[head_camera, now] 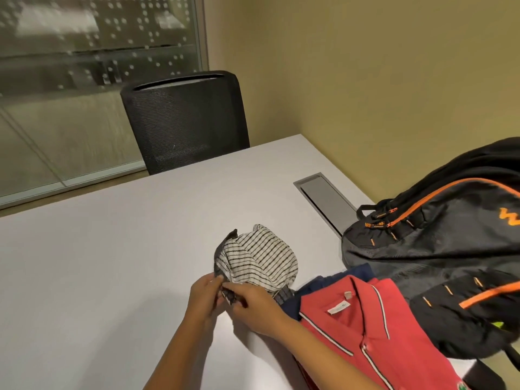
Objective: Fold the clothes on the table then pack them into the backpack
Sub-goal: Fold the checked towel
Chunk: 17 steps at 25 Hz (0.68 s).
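Note:
A crumpled white garment with dark stripes lies mid-table, over a bit of grey cloth. My left hand and my right hand meet at its near edge and both pinch the fabric there. To the right a red polo shirt with striped trim lies on top of a navy garment. A black backpack with orange zips lies on its side at the table's right end, touching the red shirt.
The white table has a metal cable hatch just left of the backpack. A black mesh chair stands at the far edge. A glass partition is behind it and a beige wall on the right.

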Motion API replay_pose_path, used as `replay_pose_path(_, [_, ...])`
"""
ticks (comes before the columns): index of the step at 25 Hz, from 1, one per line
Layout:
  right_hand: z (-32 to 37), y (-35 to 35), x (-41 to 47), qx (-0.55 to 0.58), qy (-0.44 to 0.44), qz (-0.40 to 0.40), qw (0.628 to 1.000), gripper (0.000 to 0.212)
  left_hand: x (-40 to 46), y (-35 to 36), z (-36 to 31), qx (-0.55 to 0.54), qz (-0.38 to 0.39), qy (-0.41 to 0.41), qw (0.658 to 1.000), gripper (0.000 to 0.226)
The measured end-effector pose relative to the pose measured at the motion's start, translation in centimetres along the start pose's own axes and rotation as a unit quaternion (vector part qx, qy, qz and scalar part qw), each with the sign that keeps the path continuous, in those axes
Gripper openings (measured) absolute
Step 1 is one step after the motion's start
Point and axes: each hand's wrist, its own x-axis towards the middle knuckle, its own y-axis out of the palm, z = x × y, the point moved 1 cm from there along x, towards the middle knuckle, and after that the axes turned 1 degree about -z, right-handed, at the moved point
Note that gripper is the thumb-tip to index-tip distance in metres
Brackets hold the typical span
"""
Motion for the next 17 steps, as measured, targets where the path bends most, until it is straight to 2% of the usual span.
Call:
replay_pose_path(2, [1.6,0.6,-1.1,0.018,0.015,-0.006,1.0,0.043,-0.6,-1.5,-0.2,0.045,-0.025,-0.034,0.998,0.028])
replay_pose_path(3, [2.4,0.8,-1.6,0.024,0.019,-0.01,0.999,0.04,-1.4,-2.1,-0.7,0.061,-0.027,-0.023,0.998,0.027])
replay_pose_path(7, [6.0,0.1,-2.6,0.036,-0.002,-0.061,0.998,0.027,-6.0,-4.2,-3.7,0.126,-0.035,0.135,0.982,0.024])
replay_pose_path(9, [7.9,-0.8,-2.6,0.048,-0.011,-0.096,0.994,0.024,-8.5,-5.5,-5.4,0.2,-0.026,0.203,0.958,0.019])
replay_pose_path(12, [11.2,-2.5,-2.7,0.042,-0.055,-0.119,0.991,0.035,-12.0,-7.9,-7.9,0.3,0.009,0.286,0.91,0.015])
replay_pose_path(15, [14.3,-2.6,-2.7,-0.052,-0.11,-0.093,0.988,0.047,-15.5,-10.5,-10.3,0.373,0.009,0.357,0.856,0.013])
replay_pose_path(17, [16.4,-1.9,-2.8,-0.095,-0.131,-0.12,0.979,0.05,-17.8,-12.1,-11.9,0.401,0.003,0.394,0.827,0.013])
